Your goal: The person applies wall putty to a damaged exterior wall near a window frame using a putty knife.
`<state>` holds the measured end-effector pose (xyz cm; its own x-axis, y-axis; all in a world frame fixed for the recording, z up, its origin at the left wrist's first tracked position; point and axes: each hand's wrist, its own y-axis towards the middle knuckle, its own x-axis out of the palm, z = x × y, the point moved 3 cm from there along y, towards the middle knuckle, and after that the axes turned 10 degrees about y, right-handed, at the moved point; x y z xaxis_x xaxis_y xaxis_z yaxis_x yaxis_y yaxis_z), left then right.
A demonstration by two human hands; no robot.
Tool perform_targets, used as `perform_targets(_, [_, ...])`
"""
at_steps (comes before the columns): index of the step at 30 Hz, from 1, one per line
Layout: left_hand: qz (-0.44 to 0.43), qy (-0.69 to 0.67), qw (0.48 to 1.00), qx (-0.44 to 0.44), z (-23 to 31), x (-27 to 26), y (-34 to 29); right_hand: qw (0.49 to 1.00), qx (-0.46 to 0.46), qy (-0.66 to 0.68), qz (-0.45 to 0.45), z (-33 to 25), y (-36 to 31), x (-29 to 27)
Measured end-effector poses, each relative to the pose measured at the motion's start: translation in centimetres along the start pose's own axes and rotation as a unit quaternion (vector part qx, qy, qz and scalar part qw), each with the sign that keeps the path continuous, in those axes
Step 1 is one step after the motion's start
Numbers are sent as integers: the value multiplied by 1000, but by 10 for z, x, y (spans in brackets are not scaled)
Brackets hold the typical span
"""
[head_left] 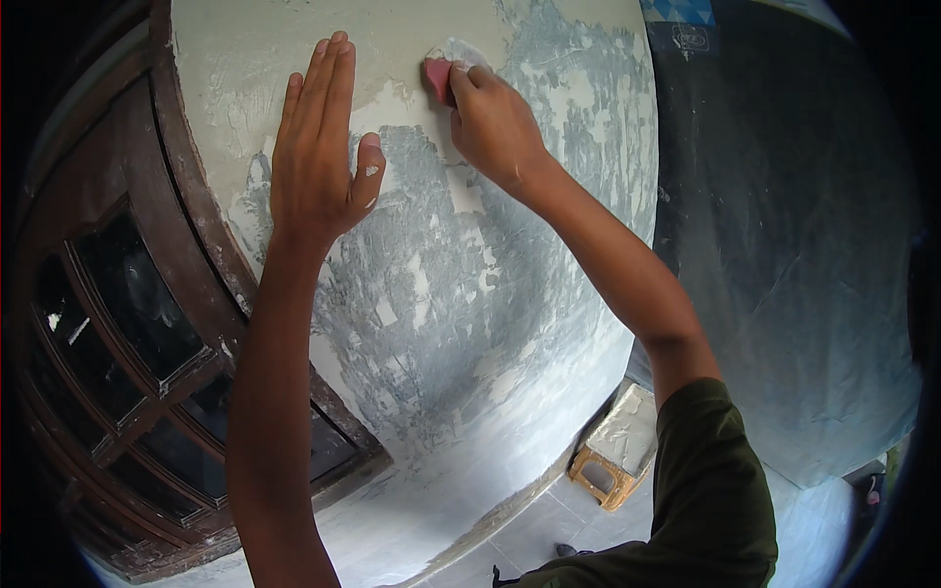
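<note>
A wall (421, 343) stands before me, partly coated in whitish putty with bare grey patches showing through. High on it, my right hand (495, 122) is closed round a scraper (438, 80) with a red body. A smear of pale material shows at the scraper's upper edge, against the wall. To its left, my left hand (319, 152) is raised with fingers stretched out and palm toward the wall, holding nothing. White specks mark its thumb. My right fingers hide part of the scraper.
A brown wooden frame with dark glass panes (137, 304) borders the wall on the left. Dark sheeting (784, 245) hangs along the right. Low down, a yellowish stool (603, 480) with a putty-smeared top stands on the grey tiled floor (534, 534) by the wall's foot.
</note>
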<state>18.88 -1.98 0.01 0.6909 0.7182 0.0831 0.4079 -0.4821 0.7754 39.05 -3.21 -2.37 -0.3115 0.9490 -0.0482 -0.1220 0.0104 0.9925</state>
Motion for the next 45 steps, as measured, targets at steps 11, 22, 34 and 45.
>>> perform_targets(11, [-5, -3, 1000, 6, 4, 4, 1, 997, 29, -39, 68, 67, 46, -29])
perform_targets(22, [-30, 20, 999, 10, 5, 1, 2, 997, 22, 33, 69, 36, 25, -43])
perform_targets(34, [-36, 7, 999, 8, 0, -1, -3, 995, -5, 99, 24, -25, -15, -35])
perform_targets(45, [-25, 4, 1000, 2, -2, 1, -3, 997, -55, 9, -49, -43, -37, 0])
